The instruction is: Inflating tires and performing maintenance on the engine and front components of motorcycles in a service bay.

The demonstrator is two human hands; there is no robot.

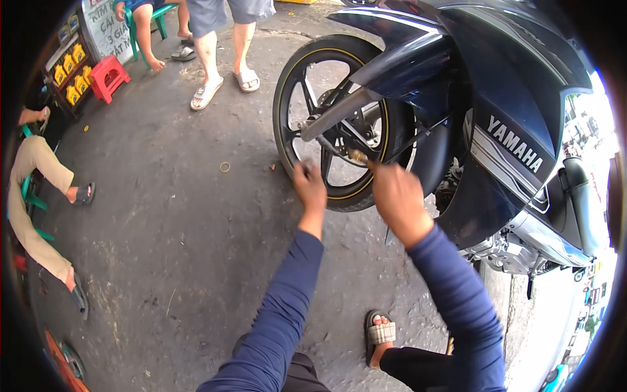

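Note:
A dark blue motorcycle [503,78] fills the right side, its front wheel [283,124] showing black spokes and a thin yellow rim stripe. My left hand [309,188] is at the lower left of this wheel, fingers curled against or just in front of the rim; what they hold is hidden and blurred. My right hand [397,196], farther right in front of the tire, is closed on a tool with a brass-coloured end [358,157], which points toward the spokes and the silver fork [330,116]. I cannot tell whether the tool touches the wheel.
Other people's legs [206,55] in sandals are at the top, beside a red stool [108,78] and a rack of yellow bottles [70,64]. A seated person's leg [49,163] extends in at the left. Dark pavement [170,242] lies below; a street shows at the far right.

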